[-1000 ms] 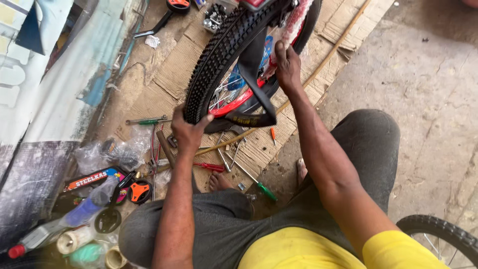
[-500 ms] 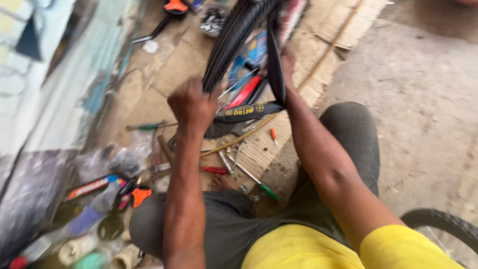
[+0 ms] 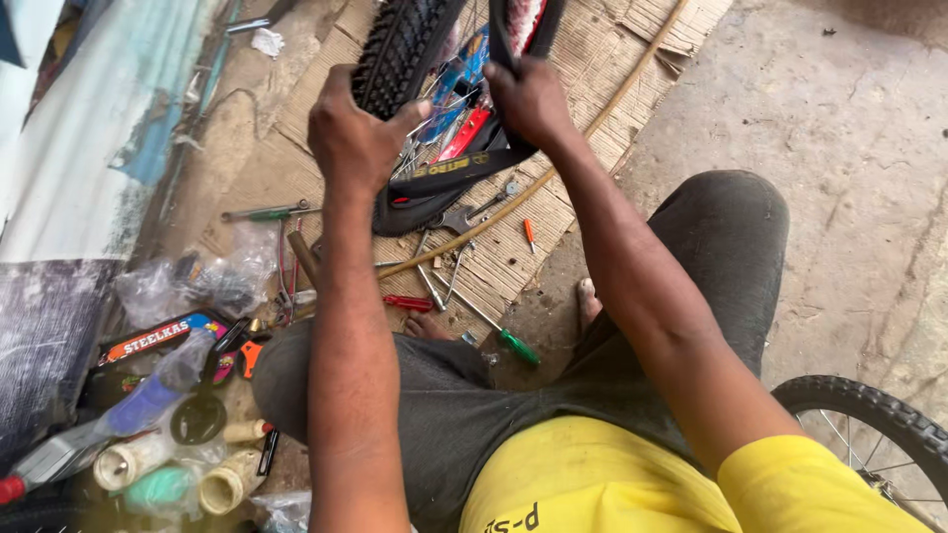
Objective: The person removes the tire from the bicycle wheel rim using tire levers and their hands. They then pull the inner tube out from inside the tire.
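Observation:
A black knobby bicycle tyre (image 3: 400, 54) on a wheel stands in front of me, its lower part resting on cardboard. My left hand (image 3: 351, 133) grips the tread on the left side. My right hand (image 3: 528, 99) clutches the tyre's sidewall on the right, pulling the rubber edge (image 3: 449, 173) outward. Spokes and a red rim part (image 3: 464, 133) show between the hands. I sit on the ground with my knees bent.
Tools lie on the cardboard (image 3: 553, 212): a green-handled screwdriver (image 3: 513, 345), a red-handled tool (image 3: 407, 302), wrenches (image 3: 464, 212), a long thin tube (image 3: 592, 128). Bottles, tape rolls and plastic bags (image 3: 168, 415) crowd the lower left. Another wheel (image 3: 869, 424) sits at lower right.
Both hands have slid round the tyre and sit closer together near its lower part. The tyre's sidewall is pulled further out from the rim. The view has tilted down.

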